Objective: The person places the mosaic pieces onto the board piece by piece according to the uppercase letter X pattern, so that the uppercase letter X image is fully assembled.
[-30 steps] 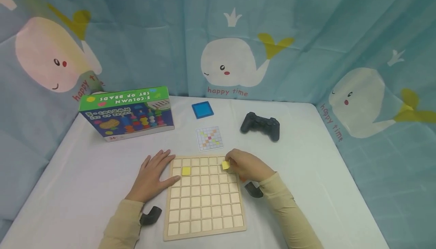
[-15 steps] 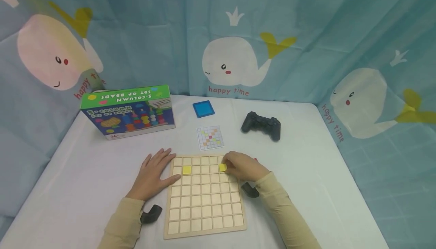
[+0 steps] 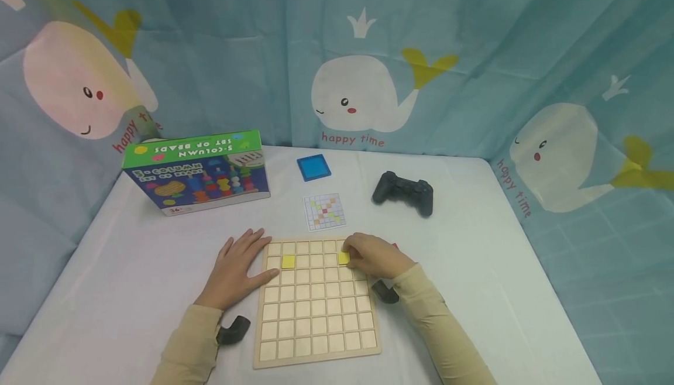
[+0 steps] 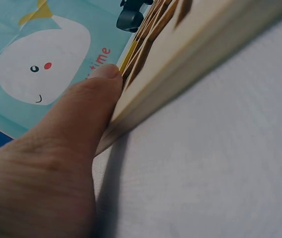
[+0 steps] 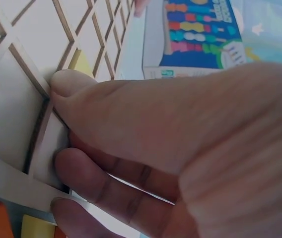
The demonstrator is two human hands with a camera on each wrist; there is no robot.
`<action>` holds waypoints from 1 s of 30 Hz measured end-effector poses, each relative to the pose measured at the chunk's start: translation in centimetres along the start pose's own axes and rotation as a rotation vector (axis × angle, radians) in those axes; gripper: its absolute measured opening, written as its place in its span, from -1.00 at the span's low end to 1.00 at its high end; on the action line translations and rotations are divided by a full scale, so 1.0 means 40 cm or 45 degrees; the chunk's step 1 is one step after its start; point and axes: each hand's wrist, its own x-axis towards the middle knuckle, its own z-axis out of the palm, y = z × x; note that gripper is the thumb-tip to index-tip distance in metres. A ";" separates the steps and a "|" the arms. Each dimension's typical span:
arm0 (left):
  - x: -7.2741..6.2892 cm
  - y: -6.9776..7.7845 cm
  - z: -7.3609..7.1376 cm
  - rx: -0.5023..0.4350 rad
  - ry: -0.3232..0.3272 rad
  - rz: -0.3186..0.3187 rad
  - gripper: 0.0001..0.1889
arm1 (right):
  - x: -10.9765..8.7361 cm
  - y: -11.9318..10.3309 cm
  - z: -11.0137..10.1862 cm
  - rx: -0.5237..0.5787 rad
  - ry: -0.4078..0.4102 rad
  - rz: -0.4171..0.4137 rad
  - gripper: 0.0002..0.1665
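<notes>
The yellow tile at the right hand [image 3: 376, 256] had come down: a second earlier it sat tipped up at the fingertips, and now the right yellow tile [image 3: 343, 258] looked to lie about level in its cell. The hand had slid a little to the left with it, and a red piece [image 3: 395, 246] now peeped out past the knuckles. The left hand [image 3: 231, 274] had stayed put.

From where I stood, the right tile was in the second row from the far edge of the wooden board [image 3: 318, 328], sixth column from the left. It lay directly left of the right hand's fingertips, and that was the nearer hand by far. Being square, it had no long axis; what counted was how its sides met the cell walls, and they seemed to run in line, though the fingers covered its right part. That hand's fingers were bent, thumb on the near side and a finger on the far side, pinching the tile as best I could judge.

The left hand lay spread with its fingers fairly straight, resting along the board's left edge, thumb reaching over the rim. Just beyond that thumb, the left yellow tile [image 3: 288, 262] sat in the same row, second column. Past the board, on the white-covered bench [image 3: 463, 268], lay a printed grid card [image 3: 325, 212].
</notes>
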 end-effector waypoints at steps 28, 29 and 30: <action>-0.001 -0.002 0.006 -0.003 -0.006 -0.006 -0.15 | -0.205 0.145 -0.044 0.101 0.249 0.387 -0.64; -0.001 -0.002 0.006 -0.002 -0.013 -0.009 -0.15 | -0.207 0.150 -0.041 0.094 0.248 0.401 -0.63; -0.002 -0.001 0.006 -0.002 -0.016 -0.012 -0.16 | -0.208 0.153 -0.038 0.095 0.244 0.415 -0.63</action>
